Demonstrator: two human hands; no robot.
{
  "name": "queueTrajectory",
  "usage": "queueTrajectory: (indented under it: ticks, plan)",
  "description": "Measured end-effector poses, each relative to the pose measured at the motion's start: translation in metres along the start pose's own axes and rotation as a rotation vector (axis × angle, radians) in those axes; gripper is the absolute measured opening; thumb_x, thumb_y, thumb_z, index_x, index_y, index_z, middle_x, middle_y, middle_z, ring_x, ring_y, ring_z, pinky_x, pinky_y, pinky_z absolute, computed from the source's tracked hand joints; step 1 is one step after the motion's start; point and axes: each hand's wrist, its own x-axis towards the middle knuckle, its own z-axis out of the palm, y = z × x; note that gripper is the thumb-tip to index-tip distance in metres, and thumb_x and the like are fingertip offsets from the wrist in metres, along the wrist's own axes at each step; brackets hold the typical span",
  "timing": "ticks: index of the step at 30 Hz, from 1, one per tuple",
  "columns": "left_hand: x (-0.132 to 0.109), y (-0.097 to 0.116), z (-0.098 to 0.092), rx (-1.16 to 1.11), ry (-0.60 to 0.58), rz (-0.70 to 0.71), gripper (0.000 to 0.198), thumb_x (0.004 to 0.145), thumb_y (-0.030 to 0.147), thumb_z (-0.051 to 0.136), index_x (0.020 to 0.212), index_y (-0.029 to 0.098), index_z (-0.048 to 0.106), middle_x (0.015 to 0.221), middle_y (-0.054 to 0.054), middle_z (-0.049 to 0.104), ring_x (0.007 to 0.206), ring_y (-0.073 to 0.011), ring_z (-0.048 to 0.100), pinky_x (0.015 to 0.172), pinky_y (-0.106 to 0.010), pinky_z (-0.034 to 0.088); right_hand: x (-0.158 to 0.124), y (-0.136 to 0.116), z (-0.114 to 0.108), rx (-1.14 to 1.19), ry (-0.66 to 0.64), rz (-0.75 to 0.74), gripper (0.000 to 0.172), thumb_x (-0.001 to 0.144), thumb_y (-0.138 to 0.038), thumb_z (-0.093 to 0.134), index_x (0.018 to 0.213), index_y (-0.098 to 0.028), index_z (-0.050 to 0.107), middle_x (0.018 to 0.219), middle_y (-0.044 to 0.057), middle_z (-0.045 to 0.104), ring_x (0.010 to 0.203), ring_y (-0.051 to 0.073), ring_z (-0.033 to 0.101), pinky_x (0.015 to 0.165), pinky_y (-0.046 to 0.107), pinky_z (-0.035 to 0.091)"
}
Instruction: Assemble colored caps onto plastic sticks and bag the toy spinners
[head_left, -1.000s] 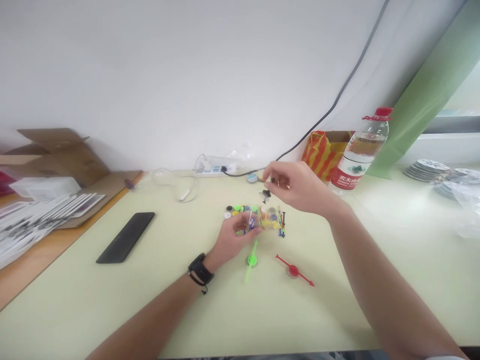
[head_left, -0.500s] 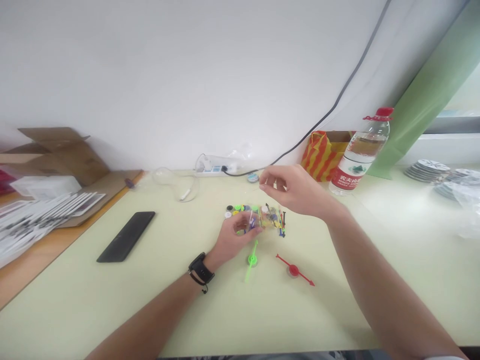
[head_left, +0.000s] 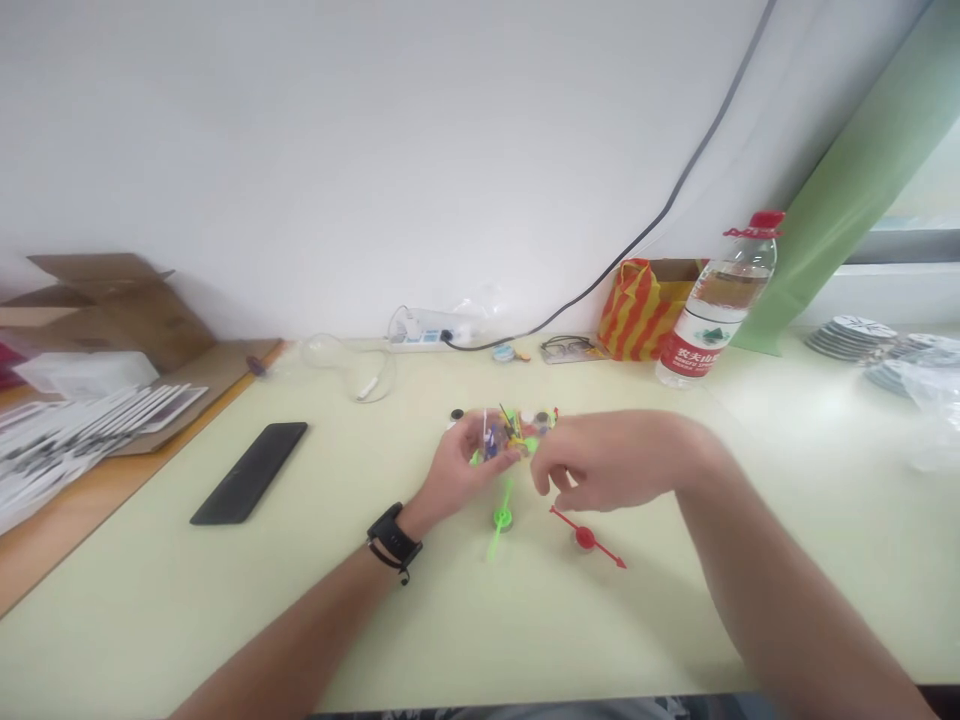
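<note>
My left hand [head_left: 469, 460], with a black watch on its wrist, is closed around a see-through plastic piece [head_left: 491, 440] with small blue, white and yellow parts about it; its exact shape is unclear. Low over the table, just right of it, my right hand [head_left: 607, 460] has its fingers curled in a pinch. What those fingers hold, if anything, is hidden. A green arrow spinner [head_left: 502, 518] lies in front of my left hand. Below my right hand rests a red arrow spinner [head_left: 584, 538]. Small coloured discs and arrows, such as a black disc [head_left: 457, 415], lie behind the hands, partly covered.
A black flat slab [head_left: 251, 472] lies to the left, near a cardboard box [head_left: 120, 300] and stacked white sheets [head_left: 105, 430]. At the back are a power strip [head_left: 424, 330], glasses [head_left: 566, 346], a striped bag [head_left: 637, 310] and a water bottle [head_left: 705, 320]. Round discs [head_left: 851, 338] are stacked right.
My right hand has come down and toward me, from above the parts to beside the red spinner. The glasses at the back are now uncovered. My left hand has stayed nearly in place.
</note>
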Motion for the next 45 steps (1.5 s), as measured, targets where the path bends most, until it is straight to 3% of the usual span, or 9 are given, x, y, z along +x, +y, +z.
queueTrajectory:
  ticks: [4,9,13,16,21,24,27,38,45]
  plan:
    - [0.002,-0.001,-0.003,0.093,-0.003,-0.006,0.04,0.084,0.039,0.082,0.117,0.02,0.069,0.114,-0.01,0.073,0.105,-0.0256,0.069,0.094,-0.038,0.054,0.037,-0.01,0.03,-0.216,-0.164,0.266,0.013,0.064,-0.01,0.079,0.066,-0.019,0.069,0.063,0.002,0.065,0.058,0.019,0.064,0.046,0.025,0.038]
    - [0.001,-0.002,-0.003,0.086,-0.017,0.018,0.049,0.084,0.036,0.083,0.126,0.02,0.064,0.118,-0.011,0.072,0.111,-0.027,0.068,0.101,-0.04,0.052,0.065,-0.017,0.053,-0.222,-0.251,0.337,0.028,0.051,0.002,0.078,0.052,-0.018,0.059,0.046,-0.003,0.053,0.048,0.018,0.061,0.043,0.023,0.04]
    - [-0.001,-0.004,-0.001,0.116,-0.071,0.004,0.045,0.085,0.036,0.08,0.125,0.021,0.066,0.124,-0.011,0.069,0.108,-0.0267,0.068,0.097,-0.038,0.054,0.059,-0.008,0.047,-0.175,-0.33,0.266,0.023,0.058,0.004,0.066,0.053,-0.017,0.058,0.058,0.001,0.062,0.052,0.017,0.059,0.044,0.025,0.037]
    - [-0.002,-0.002,-0.001,0.142,-0.096,0.017,0.05,0.082,0.035,0.082,0.128,0.023,0.065,0.122,-0.01,0.071,0.104,-0.0257,0.069,0.093,-0.036,0.055,0.042,-0.002,0.028,-0.013,-0.284,0.0,0.024,0.066,0.004,0.061,0.069,-0.019,0.069,0.069,-0.001,0.07,0.06,0.015,0.061,0.047,0.024,0.036]
    - [-0.004,0.0,0.003,0.241,-0.128,0.021,0.029,0.086,0.037,0.077,0.108,0.019,0.071,0.097,-0.006,0.073,0.089,-0.0229,0.068,0.079,-0.033,0.055,0.009,-0.005,-0.008,0.245,0.297,-0.166,0.022,0.087,-0.01,0.059,0.097,-0.023,0.074,0.089,0.002,0.076,0.073,0.015,0.066,0.064,0.026,0.049]
    - [-0.005,0.002,0.004,0.24,-0.068,-0.013,0.044,0.085,0.037,0.079,0.124,0.02,0.068,0.104,-0.008,0.074,0.093,-0.0237,0.068,0.082,-0.035,0.055,-0.001,-0.007,-0.017,0.267,0.755,-0.104,0.013,0.091,-0.018,0.061,0.097,-0.022,0.072,0.09,0.005,0.076,0.08,0.02,0.068,0.07,0.03,0.053]
    - [-0.006,0.006,0.003,0.259,-0.121,-0.016,0.052,0.086,0.036,0.078,0.133,0.021,0.063,0.103,-0.007,0.073,0.089,-0.0211,0.066,0.081,-0.033,0.054,-0.002,-0.006,-0.017,0.213,0.949,-0.098,0.011,0.092,-0.023,0.062,0.096,-0.021,0.072,0.089,0.006,0.075,0.079,0.021,0.068,0.071,0.032,0.053]
    - [-0.007,0.003,0.002,0.264,-0.088,-0.017,0.053,0.084,0.035,0.08,0.133,0.023,0.063,0.116,-0.009,0.074,0.102,-0.0254,0.068,0.088,-0.037,0.055,0.021,-0.001,-0.003,-0.221,0.64,0.168,0.023,0.096,-0.011,0.049,0.105,-0.021,0.068,0.082,0.005,0.069,0.073,0.019,0.059,0.062,0.028,0.03]
    - [-0.004,0.008,0.001,0.289,-0.134,0.015,0.042,0.088,0.034,0.074,0.127,0.022,0.065,0.108,-0.006,0.075,0.093,-0.0219,0.068,0.079,-0.032,0.053,0.021,-0.002,-0.004,-0.203,0.638,0.166,0.013,0.096,-0.018,0.055,0.098,-0.02,0.068,0.084,0.004,0.068,0.074,0.018,0.057,0.063,0.028,0.029]
